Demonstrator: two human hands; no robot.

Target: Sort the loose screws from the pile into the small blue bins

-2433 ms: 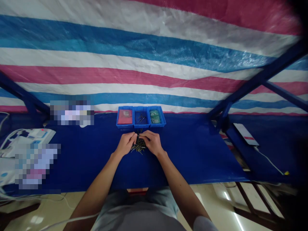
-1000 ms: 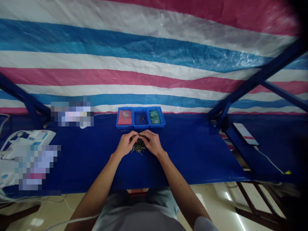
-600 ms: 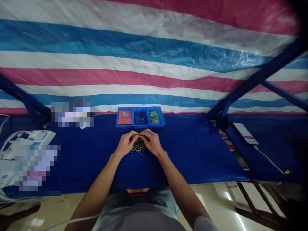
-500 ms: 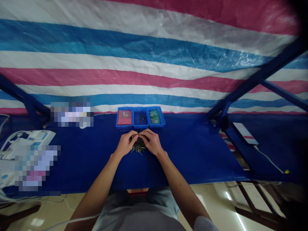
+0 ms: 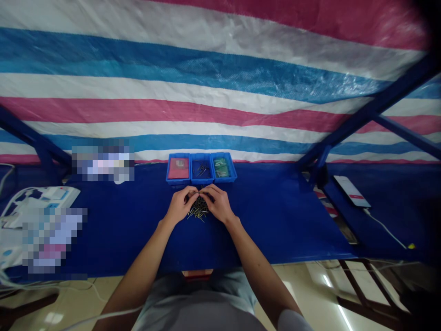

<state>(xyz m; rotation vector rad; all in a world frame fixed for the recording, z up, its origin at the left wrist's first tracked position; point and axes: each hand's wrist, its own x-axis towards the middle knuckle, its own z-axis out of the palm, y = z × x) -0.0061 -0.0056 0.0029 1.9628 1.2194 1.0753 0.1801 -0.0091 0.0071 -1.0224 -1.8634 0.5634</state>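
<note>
My left hand (image 5: 179,206) and my right hand (image 5: 217,205) meet over a loose pile of small metal pins (image 5: 198,212) on the blue table top (image 5: 275,220). Their fingertips almost touch and seem to pinch a few thin pins, though these are too small to see well. Directly behind my hands is a blue tray with three compartments (image 5: 201,168). It holds a red packet (image 5: 178,168) on the left, dark pins (image 5: 201,170) in the middle and green packets (image 5: 221,166) on the right.
A phone (image 5: 351,191) with a white cable lies on a lower blue shelf to the right. White printed sheets (image 5: 37,200) and pixelated objects lie at the left. A striped tarpaulin and blue steel struts stand behind the table.
My hands stay over the pile, with their fingertips drawn slightly closer together. The pile and tray look unchanged, apart from a small shift of the view.
</note>
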